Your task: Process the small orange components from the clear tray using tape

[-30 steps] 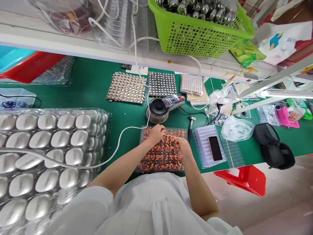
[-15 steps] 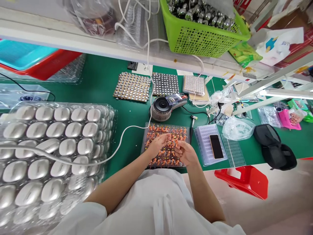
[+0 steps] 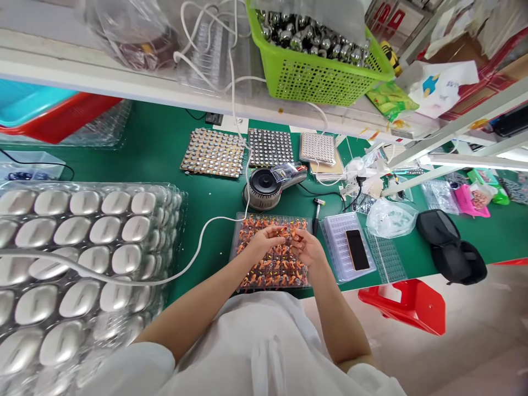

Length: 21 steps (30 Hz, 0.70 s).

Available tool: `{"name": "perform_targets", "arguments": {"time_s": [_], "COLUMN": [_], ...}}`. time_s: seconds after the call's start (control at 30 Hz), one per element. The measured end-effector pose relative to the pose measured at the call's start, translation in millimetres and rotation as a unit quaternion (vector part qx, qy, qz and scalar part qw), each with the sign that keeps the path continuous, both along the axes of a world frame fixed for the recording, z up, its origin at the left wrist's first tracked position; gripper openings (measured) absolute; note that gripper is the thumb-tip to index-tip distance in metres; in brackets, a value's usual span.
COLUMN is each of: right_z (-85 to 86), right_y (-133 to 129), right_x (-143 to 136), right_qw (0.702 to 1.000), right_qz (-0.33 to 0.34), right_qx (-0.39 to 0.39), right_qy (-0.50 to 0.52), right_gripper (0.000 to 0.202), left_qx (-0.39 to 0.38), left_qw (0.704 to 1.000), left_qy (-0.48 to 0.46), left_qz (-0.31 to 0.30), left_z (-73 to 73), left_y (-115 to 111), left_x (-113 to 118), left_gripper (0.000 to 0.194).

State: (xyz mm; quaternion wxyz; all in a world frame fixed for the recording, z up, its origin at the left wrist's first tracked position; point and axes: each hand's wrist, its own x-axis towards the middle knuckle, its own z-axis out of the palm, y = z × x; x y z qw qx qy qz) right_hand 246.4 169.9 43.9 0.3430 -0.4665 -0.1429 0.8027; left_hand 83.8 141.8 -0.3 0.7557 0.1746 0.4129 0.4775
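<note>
I see right hand (image 3: 309, 248) pinching orange part (image 3: 293, 233) over tray (image 3: 236, 235), near side of tabletop (image 3: 216, 250); left hand (image 3: 264, 243) just left, grip unclear. Step looks like single-part handwork; next calls for steady pinch.

No wording can be read: the large red characters on the greyish cardboard box (image 3: 398, 26), the small blue print on the white plastic packet (image 3: 443, 92) and faint marks on the silver oval cases (image 3: 94, 259) are illegible.
</note>
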Motion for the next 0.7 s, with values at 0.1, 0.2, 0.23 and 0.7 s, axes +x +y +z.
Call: {"name": "perform_targets", "arguments": {"time_s": [0.1, 0.2, 0.23, 0.7], "right_z": [-12.2, -20.7, -22.6, -49.5], "right_y": [11.3, 23.3, 28.1, 73.5], "right_x": [2.3, 5.3, 6.7, 17.5], "right_qw": [1.000, 0.999, 0.998, 0.879], "right_qz": [0.007, 0.019, 0.024, 0.084], "right_qx": [0.003, 0.015, 0.022, 0.216], "right_qy": [-0.019, -0.044, -0.055, -0.416], "right_gripper": [0.021, 0.022, 0.023, 0.027], "left_qx": [-0.013, -0.023, -0.026, -0.063], "left_qw": [0.999, 0.997, 0.996, 0.990], "left_qy": [0.038, 0.073, 0.084, 0.127], "left_qz": [0.019, 0.025, 0.027, 0.020], "left_z": [-9.7, -16.6, -18.1, -7.4], "left_y": [10.3, 20.2, 22.9, 18.5], "left_x": [4.3, 5.7, 5.3, -9.9], "left_gripper": [0.048, 0.044, 0.043, 0.044]}}
